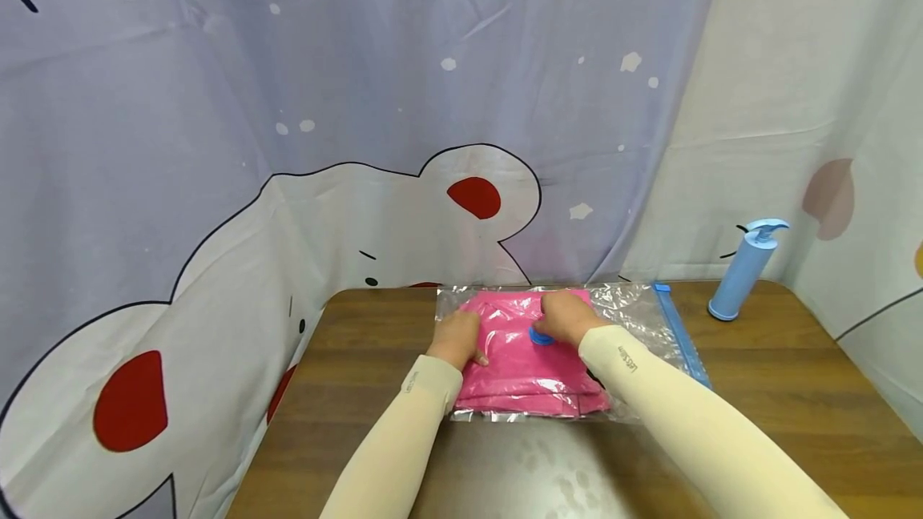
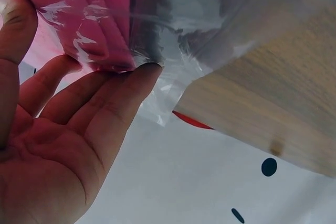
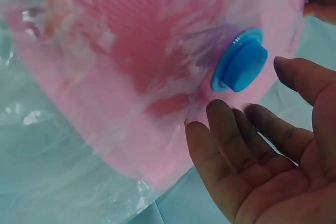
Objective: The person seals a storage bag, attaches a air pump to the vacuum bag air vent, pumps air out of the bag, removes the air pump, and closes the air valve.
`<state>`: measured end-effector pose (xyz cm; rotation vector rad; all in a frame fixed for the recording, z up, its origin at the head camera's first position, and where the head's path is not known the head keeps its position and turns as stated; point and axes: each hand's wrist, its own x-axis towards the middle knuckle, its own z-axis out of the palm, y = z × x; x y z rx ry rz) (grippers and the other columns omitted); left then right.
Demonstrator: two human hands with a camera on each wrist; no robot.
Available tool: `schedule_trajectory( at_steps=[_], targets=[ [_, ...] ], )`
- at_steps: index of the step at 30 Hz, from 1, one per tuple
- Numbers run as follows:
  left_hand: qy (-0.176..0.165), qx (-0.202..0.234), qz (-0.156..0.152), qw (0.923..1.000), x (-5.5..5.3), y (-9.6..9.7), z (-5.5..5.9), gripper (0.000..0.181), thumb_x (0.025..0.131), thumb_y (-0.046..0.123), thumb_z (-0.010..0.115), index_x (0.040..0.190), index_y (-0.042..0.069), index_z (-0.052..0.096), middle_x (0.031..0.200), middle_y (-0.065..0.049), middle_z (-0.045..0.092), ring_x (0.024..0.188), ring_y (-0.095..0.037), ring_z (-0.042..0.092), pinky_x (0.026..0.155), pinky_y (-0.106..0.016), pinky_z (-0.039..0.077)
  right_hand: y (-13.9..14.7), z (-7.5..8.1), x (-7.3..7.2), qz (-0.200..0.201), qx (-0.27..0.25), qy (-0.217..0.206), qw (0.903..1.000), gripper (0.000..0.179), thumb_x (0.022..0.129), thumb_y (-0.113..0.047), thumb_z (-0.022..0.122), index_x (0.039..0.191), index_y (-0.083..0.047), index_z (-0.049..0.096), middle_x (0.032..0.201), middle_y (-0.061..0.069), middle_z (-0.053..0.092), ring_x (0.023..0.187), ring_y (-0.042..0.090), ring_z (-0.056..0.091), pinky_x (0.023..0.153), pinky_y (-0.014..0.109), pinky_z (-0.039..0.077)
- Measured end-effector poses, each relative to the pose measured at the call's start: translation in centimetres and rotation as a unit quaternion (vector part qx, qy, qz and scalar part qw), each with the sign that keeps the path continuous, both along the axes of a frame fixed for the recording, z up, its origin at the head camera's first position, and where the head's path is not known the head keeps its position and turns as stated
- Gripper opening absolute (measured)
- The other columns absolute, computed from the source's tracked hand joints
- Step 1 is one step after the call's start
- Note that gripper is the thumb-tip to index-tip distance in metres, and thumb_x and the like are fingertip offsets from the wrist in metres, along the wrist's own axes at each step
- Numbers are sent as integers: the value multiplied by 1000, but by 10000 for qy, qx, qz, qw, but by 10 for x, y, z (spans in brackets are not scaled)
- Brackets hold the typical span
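Observation:
A clear plastic storage bag [image 1: 634, 303] lies on the table with folded pink cloth [image 1: 505, 359] inside. A round blue valve cap [image 3: 247, 64] sits on its upper face. My left hand [image 1: 456, 339] is at the bag's left side; in the left wrist view its fingers [image 2: 126, 93] extend along the edge of the bag, thumb apart from them. My right hand [image 1: 566, 319] is at the cap. In the right wrist view, its loosely bent fingers [image 3: 223, 129] are just below the cap and the thumb is beside it, with a gap between.
A blue zip strip [image 1: 681, 335] runs down the bag's right end. On the back right of the wooden table [image 1: 346, 391] stands a blue pump bottle [image 1: 743, 275]. A printed curtain [image 1: 346, 86] hangs behind the table.

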<state>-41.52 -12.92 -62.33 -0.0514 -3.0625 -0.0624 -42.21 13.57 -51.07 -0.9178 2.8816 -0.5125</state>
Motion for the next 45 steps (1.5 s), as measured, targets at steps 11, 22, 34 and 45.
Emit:
schedule_trajectory(
  at_steps=[11, 22, 34, 45],
  targets=[
    [32, 129, -103, 9999, -5, -2, -1, 66, 48, 60, 111, 91, 20, 80, 101, -4, 87, 99, -30, 83, 86, -54, 71, 1, -11, -14, 123, 129, 4, 9998, 27, 86, -23, 88, 69, -10, 72, 68, 5, 70, 66, 23, 59, 69, 44, 59],
    [-59, 80, 4, 10000, -5, -5, -7, 65, 52, 58, 111, 96, 21, 81, 107, -5, 88, 103, -31, 84, 87, -54, 70, -1, -8, -8, 855, 132, 299, 9958, 12, 83, -5, 86, 73, -10, 80, 68, 3, 71, 64, 17, 50, 66, 36, 53],
    [-165, -38, -5, 9999, -3, -3, -7, 68, 52, 62, 109, 99, 20, 83, 106, -5, 88, 101, -30, 83, 86, -54, 71, 0, -80, -57, 368, -238, 65, 9990, 58, 81, -26, 86, 135, -6, 77, 115, 12, 84, 97, 25, 75, 89, 50, 67],
    [2, -13, 38, 10000, 2, -1, -2, 69, 50, 61, 110, 97, 21, 82, 107, -5, 88, 103, -30, 84, 86, -53, 71, -6, -98, -57, 93, -141, 938, 9955, 30, 83, -31, 94, 71, -18, 70, 70, 0, 72, 64, 19, 60, 67, 52, 59]
  ],
)
